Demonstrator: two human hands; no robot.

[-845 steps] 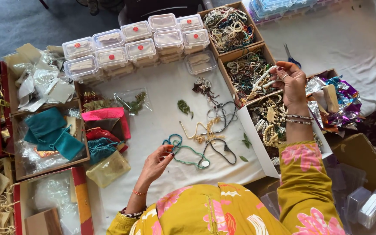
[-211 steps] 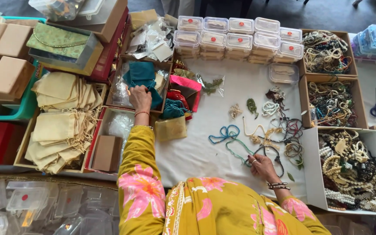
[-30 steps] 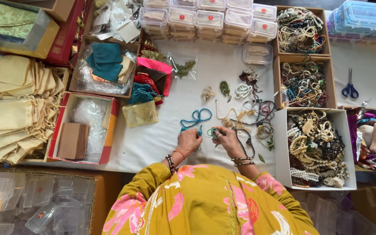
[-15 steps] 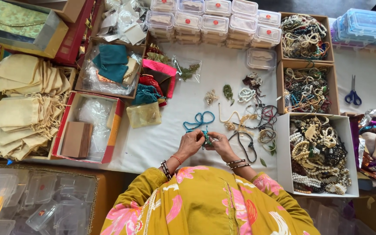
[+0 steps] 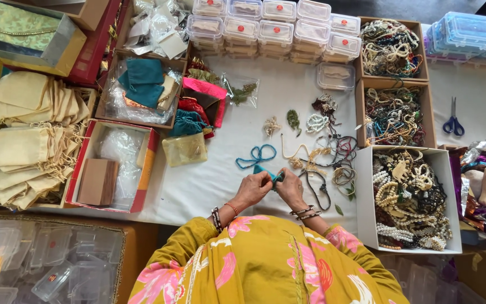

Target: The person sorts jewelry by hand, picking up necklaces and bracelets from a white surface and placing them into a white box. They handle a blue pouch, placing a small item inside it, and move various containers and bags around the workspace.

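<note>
My left hand [image 5: 252, 190] and my right hand [image 5: 289, 187] meet over the white cloth, both pinching a small teal pouch [image 5: 268, 172] between the fingertips. Just beyond the pouch lies a looped blue beaded necklace [image 5: 257, 155]. Right of my hands is a scatter of loose necklaces and cords [image 5: 327, 163]. A gold mesh pouch [image 5: 185, 150] lies to the left on the cloth.
Three open boxes of bead jewellery [image 5: 409, 197] line the right side. Clear lidded containers [image 5: 271, 28] stand at the back. Cream drawstring bags [image 5: 26, 135] and a red box [image 5: 111, 166] are at the left. Blue scissors [image 5: 453, 121] lie far right.
My hands have come together and lifted the teal pouch slightly nearer to me. The view has shifted a little; the blue necklace stays on the cloth.
</note>
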